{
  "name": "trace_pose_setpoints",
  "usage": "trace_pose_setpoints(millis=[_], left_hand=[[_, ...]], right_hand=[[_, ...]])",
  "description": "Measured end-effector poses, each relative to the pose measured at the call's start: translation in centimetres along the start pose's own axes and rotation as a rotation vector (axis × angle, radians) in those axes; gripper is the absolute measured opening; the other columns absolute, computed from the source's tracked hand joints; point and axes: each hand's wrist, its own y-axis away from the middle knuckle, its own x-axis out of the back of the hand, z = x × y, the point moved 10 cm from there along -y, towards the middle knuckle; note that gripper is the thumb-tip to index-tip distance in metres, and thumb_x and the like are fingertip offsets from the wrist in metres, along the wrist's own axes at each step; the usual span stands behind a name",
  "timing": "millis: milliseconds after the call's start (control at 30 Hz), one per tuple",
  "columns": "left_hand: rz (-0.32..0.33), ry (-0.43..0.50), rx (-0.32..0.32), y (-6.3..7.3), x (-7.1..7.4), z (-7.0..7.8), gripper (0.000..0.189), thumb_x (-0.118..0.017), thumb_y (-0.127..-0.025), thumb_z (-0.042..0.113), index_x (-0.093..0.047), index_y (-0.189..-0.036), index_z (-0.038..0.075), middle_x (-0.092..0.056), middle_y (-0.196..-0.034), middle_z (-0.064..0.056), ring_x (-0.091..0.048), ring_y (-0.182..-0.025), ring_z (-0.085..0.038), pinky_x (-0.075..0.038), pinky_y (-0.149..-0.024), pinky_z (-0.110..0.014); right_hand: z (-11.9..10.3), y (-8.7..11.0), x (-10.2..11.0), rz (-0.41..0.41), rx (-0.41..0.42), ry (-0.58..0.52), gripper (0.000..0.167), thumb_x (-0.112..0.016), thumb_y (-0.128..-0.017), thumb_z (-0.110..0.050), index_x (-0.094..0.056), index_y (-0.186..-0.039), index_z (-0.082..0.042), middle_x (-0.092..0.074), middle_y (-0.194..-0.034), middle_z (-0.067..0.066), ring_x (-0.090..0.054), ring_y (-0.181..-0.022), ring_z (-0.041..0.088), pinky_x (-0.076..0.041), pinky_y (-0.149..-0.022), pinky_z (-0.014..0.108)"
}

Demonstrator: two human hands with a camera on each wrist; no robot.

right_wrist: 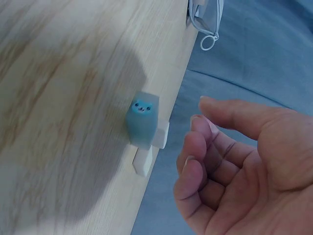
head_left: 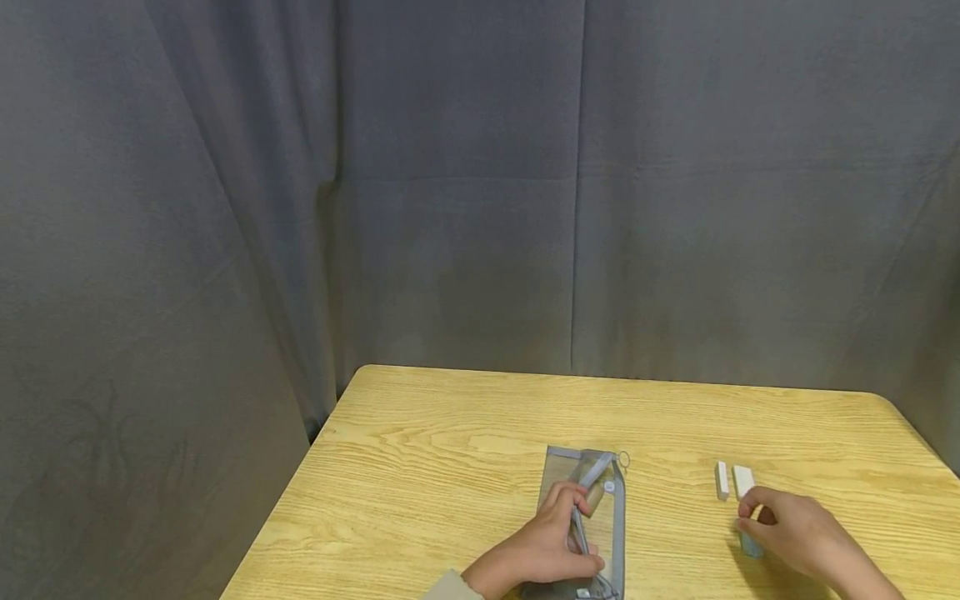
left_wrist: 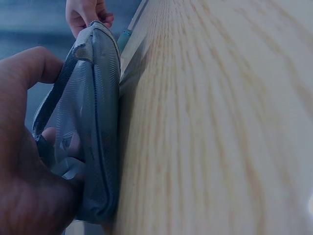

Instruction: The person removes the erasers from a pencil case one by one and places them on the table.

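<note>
A grey see-through mesh zip pouch lies on the table, with a ring on its zip pull. My left hand grips the pouch by its mouth, fingers and thumb spreading the edges apart; the left wrist view shows the gap between them. A small tan piece shows through the mesh. My right hand hovers beside a small light-blue block with an animal face on its end. In the right wrist view its fingers are loosely bent, apart from the block, holding nothing.
Two small white blocks, a narrow one and a wider one, lie just beyond the right hand. The wood-grain table ends at a grey curtain behind, which also hangs along the left side.
</note>
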Motion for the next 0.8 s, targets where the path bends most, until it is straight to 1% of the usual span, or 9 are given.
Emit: trace_pose_setpoints(millis=[100, 233, 300, 367, 433, 500, 600, 667, 800], left_hand=[[-0.001, 0.001, 0.002, 0.0, 0.0, 0.0, 0.051, -0.070, -0.084, 0.027, -0.036, -0.119, 0.013, -0.023, -0.151, -0.002, -0.037, -0.110, -0.005, -0.043, -0.085, -0.018], [0.002, -0.001, -0.001, 0.0, 0.1, 0.1, 0.051, -0.071, -0.083, 0.026, -0.037, -0.118, 0.013, -0.024, -0.150, -0.002, -0.034, -0.116, -0.007, -0.042, -0.088, -0.019], [0.008, -0.003, -0.003, 0.0, 0.1, 0.2, 0.051, -0.072, -0.083, 0.026, -0.037, -0.118, 0.014, -0.024, -0.150, -0.002, -0.033, -0.118, -0.008, -0.042, -0.088, -0.019], [0.010, 0.000, -0.003, 0.0, 0.1, 0.3, 0.051, -0.072, -0.083, 0.026, -0.037, -0.118, 0.013, -0.025, -0.150, -0.003, -0.035, -0.115, -0.007, -0.043, -0.087, -0.018], [0.011, 0.004, -0.002, 0.0, 0.2, 0.3, 0.051, -0.072, -0.083, 0.025, -0.037, -0.118, 0.013, -0.025, -0.150, -0.003, -0.038, -0.110, -0.005, -0.044, -0.084, -0.017], [0.008, 0.018, 0.002, 0.1, 0.1, 0.3, 0.051, -0.071, -0.083, 0.024, -0.037, -0.118, 0.013, -0.024, -0.150, -0.004, -0.043, -0.097, -0.002, -0.046, -0.079, -0.016], [0.005, 0.038, 0.007, 0.1, 0.1, 0.2, 0.051, -0.071, -0.083, 0.022, -0.036, -0.119, 0.012, -0.024, -0.150, -0.004, -0.047, -0.084, 0.002, -0.048, -0.075, -0.014], [0.008, 0.039, 0.006, 0.1, 0.0, 0.3, 0.051, -0.071, -0.083, 0.022, -0.036, -0.119, 0.012, -0.024, -0.150, -0.004, -0.047, -0.081, 0.003, -0.048, -0.074, -0.014], [0.013, 0.016, 0.001, 0.0, 0.1, 0.2, 0.051, -0.071, -0.083, 0.024, -0.037, -0.119, 0.013, -0.024, -0.151, -0.004, -0.044, -0.100, -0.003, -0.046, -0.078, -0.016]], right_hand=[[-0.7, 0.0, -0.1, 0.006, 0.030, -0.014, 0.015, -0.068, -0.096, -0.025, -0.065, -0.103, -0.012, -0.057, -0.073, -0.005, -0.048, -0.064, 0.012, -0.039, -0.058, 0.027], [-1.7, 0.0, -0.2, 0.014, 0.082, -0.031, 0.024, -0.069, -0.095, -0.025, -0.065, -0.111, -0.007, -0.059, -0.075, -0.004, -0.049, -0.063, 0.010, -0.043, -0.058, 0.025], [-2.1, -0.1, -0.3, 0.017, 0.083, -0.034, 0.027, -0.069, -0.095, -0.026, -0.065, -0.114, -0.006, -0.059, -0.075, -0.004, -0.049, -0.063, 0.010, -0.042, -0.058, 0.026], [-2.5, -0.2, -0.3, 0.021, 0.079, -0.039, 0.030, -0.070, -0.095, -0.028, -0.065, -0.115, -0.006, -0.058, -0.075, -0.005, -0.048, -0.063, 0.010, -0.042, -0.057, 0.026], [-2.8, -0.3, -0.3, 0.032, 0.086, -0.038, 0.032, -0.070, -0.095, -0.029, -0.065, -0.116, -0.006, -0.057, -0.073, -0.005, -0.047, -0.061, 0.010, -0.041, -0.056, 0.026], [-3.3, -0.3, -0.3, 0.045, 0.102, -0.041, 0.035, -0.071, -0.094, -0.031, -0.065, -0.117, -0.005, -0.056, -0.073, -0.005, -0.047, -0.061, 0.009, -0.041, -0.056, 0.025], [-3.9, -0.4, -0.3, 0.061, 0.132, -0.049, 0.040, -0.071, -0.094, -0.033, -0.064, -0.119, -0.002, -0.057, -0.072, -0.006, -0.047, -0.061, 0.007, -0.041, -0.056, 0.025], [-4.2, -0.5, -0.4, 0.059, 0.136, -0.062, 0.044, -0.071, -0.093, -0.034, -0.064, -0.121, -0.001, -0.057, -0.072, -0.006, -0.047, -0.061, 0.007, -0.041, -0.057, 0.024], [-4.8, -0.7, -0.7, 0.057, 0.140, -0.082, 0.049, -0.072, -0.093, -0.035, -0.063, -0.124, 0.001, -0.055, -0.071, -0.006, -0.045, -0.061, 0.006, -0.039, -0.056, 0.025]])
